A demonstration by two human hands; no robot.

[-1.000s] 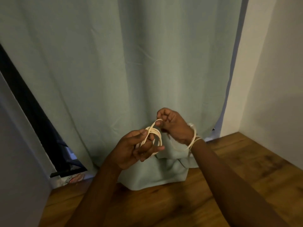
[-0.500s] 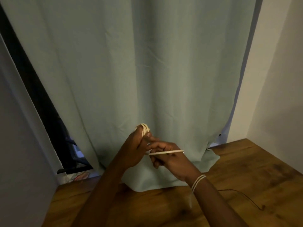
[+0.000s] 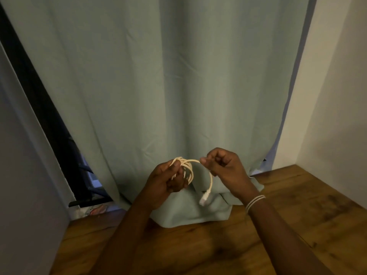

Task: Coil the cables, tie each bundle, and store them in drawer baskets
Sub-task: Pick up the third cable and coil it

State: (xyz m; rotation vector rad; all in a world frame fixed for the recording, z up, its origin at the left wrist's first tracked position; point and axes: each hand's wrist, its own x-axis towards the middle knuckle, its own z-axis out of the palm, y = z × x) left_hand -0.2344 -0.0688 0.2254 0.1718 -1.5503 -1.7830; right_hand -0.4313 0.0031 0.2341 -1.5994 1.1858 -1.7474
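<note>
A thin cream cable (image 3: 188,168) is wound into a small coil in front of me, above the wooden surface. My left hand (image 3: 167,178) grips the coil, thumb on top and fingers curled under it. My right hand (image 3: 224,167) pinches the loose strand where it arcs out of the coil. From that pinch the free end curves down to a white plug (image 3: 204,198) that hangs loose. Pale bands (image 3: 255,201) circle my right wrist. No drawer basket is in view.
A pale green curtain (image 3: 168,86) hangs straight ahead and pools on the wooden surface (image 3: 198,251). A dark window gap (image 3: 59,135) shows at the left, a white wall (image 3: 337,106) at the right.
My right hand has risen from below the coil to its right side. The free end now arcs over and its plug hangs down. The view has shifted slightly.
</note>
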